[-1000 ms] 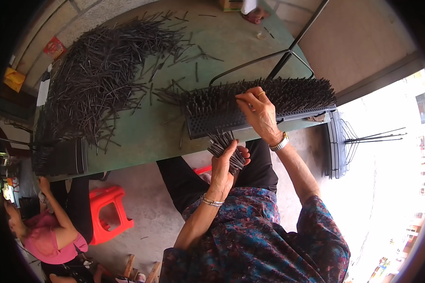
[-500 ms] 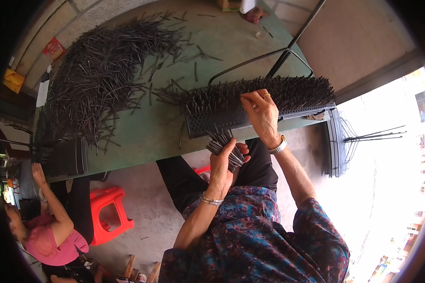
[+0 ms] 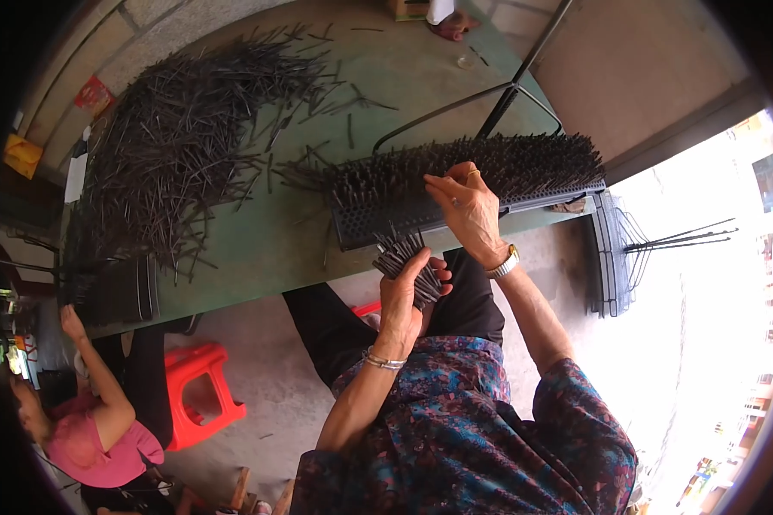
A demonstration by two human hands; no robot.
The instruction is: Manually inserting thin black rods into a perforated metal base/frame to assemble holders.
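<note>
This looks like a small workshop, open to daylight on the right. A broad green tabletop (image 3: 240,249) carries a large heap of dark sticks (image 3: 180,129) and a perforated block (image 3: 361,221) bristling with similar ones; a co-worker (image 3: 103,436) in pink is at the same edge.

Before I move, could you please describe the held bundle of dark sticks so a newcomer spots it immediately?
Find the green table, then the camera wearer's left hand at its near edge. The bundle of dark sticks sits in that hand, gathered together, unlike the loose heap on the table.
</note>
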